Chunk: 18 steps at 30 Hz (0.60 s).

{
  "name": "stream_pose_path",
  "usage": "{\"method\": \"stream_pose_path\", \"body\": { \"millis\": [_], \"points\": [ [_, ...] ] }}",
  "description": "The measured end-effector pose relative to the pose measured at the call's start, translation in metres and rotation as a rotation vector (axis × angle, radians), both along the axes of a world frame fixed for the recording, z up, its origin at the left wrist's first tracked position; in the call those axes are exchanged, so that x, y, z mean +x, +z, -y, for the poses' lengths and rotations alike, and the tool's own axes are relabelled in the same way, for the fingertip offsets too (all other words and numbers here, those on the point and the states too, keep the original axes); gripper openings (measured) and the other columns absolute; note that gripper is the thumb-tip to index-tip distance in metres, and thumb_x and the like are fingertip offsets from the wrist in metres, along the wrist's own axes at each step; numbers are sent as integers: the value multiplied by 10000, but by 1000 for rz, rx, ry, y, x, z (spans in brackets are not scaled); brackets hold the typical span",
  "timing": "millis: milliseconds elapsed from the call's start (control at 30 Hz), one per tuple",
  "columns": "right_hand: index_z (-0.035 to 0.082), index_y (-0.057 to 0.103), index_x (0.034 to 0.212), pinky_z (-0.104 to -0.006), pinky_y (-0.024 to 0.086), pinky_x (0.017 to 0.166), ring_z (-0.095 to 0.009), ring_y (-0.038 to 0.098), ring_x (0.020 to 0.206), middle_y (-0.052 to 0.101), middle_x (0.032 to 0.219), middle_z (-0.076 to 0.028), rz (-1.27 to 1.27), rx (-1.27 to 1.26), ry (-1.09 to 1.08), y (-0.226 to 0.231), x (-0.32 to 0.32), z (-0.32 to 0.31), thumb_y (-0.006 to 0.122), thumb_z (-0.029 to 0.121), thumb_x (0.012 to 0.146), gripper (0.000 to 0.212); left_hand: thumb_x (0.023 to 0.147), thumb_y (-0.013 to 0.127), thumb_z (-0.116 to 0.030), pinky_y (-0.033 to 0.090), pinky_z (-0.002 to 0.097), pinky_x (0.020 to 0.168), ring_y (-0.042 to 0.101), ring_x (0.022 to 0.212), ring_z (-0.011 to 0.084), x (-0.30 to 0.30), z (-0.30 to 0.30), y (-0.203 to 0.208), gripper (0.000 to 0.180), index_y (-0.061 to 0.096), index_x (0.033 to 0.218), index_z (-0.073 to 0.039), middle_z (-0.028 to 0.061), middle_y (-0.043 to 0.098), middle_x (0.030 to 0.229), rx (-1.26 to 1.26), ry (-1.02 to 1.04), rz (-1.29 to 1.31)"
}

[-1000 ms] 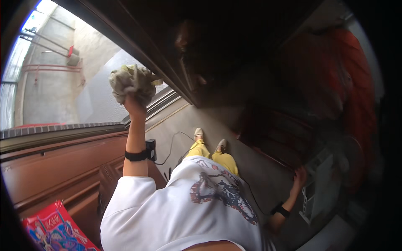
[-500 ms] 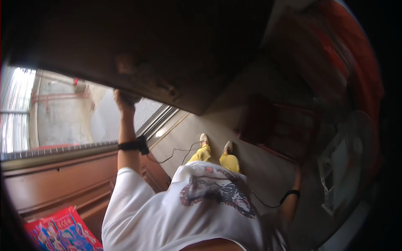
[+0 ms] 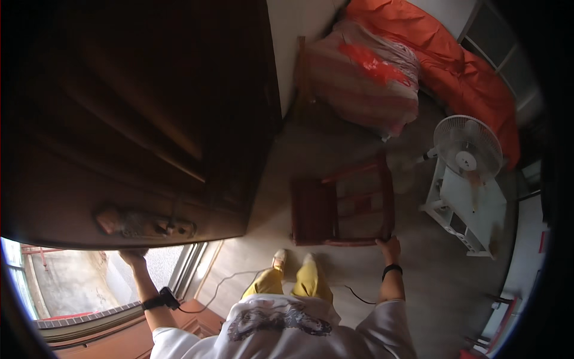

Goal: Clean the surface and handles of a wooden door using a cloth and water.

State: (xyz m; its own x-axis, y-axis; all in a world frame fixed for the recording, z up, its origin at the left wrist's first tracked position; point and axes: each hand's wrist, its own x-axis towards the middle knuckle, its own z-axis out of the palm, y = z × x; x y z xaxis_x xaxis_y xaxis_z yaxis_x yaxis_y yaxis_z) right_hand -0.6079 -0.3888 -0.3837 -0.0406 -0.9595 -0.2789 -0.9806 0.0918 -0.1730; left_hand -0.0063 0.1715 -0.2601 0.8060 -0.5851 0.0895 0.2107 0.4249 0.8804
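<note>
A dark brown door (image 3: 137, 131) stands ajar at the left, with an ornate metal handle plate (image 3: 146, 224) near its lower edge. My left hand (image 3: 134, 255) grips the door at that edge, its fingertips partly hidden behind it. On my right, a dark red wooden chair (image 3: 314, 209) has its backrest toward the right. My right hand (image 3: 390, 245) is closed around the near end of that backrest. Each wrist wears a black band, with a thin cable running from it.
A white fan (image 3: 466, 152) stands with a small white table (image 3: 478, 203) at the right. Farther back are a cloth-covered bulky thing (image 3: 365, 78) and an orange cover (image 3: 442, 42). Through the doorway at left, a concrete surface (image 3: 75, 278) shows beyond the sill.
My view has swung right, bringing the fan, covered items and whole chair into clear sight. The chair now shows plainly in my right hand; my left hand stays at the door's edge.
</note>
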Motion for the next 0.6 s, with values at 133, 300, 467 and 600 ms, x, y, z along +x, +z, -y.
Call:
{"method": "stream_pose_path", "body": {
  "millis": [133,300,467,600],
  "points": [
    [-45,601,761,-395,475,653,-345,601,726,610,733,-209,88,127,32,-12,-5,21,731,377,561,485,873,354,-299,506,355,636,584,757,225,-20,36,-9,359,524,1041,-31,109,575,915,299,680,-170],
    [-43,611,757,-412,471,629,-354,604,735,612,763,-218,392,73,45,-28,-8,42,746,333,542,454,889,312,-343,488,406,794,537,950,296,-71,99,21,461,466,1135,15,172,505,1102,259,960,-114],
    [-47,604,734,-415,464,618,-371,595,723,605,743,-225,390,65,110,-32,-34,91,749,280,542,406,870,335,-405,472,415,809,528,965,307,-71,64,-17,493,481,1100,5,167,499,1123,419,945,3],
    [-49,601,732,-407,464,610,-379,592,700,607,712,-212,473,-65,259,-31,-101,129,750,230,546,367,858,355,-421,476,399,786,539,938,296,-98,86,-18,497,488,1087,-1,160,510,1107,309,927,-127]
  ]
}}
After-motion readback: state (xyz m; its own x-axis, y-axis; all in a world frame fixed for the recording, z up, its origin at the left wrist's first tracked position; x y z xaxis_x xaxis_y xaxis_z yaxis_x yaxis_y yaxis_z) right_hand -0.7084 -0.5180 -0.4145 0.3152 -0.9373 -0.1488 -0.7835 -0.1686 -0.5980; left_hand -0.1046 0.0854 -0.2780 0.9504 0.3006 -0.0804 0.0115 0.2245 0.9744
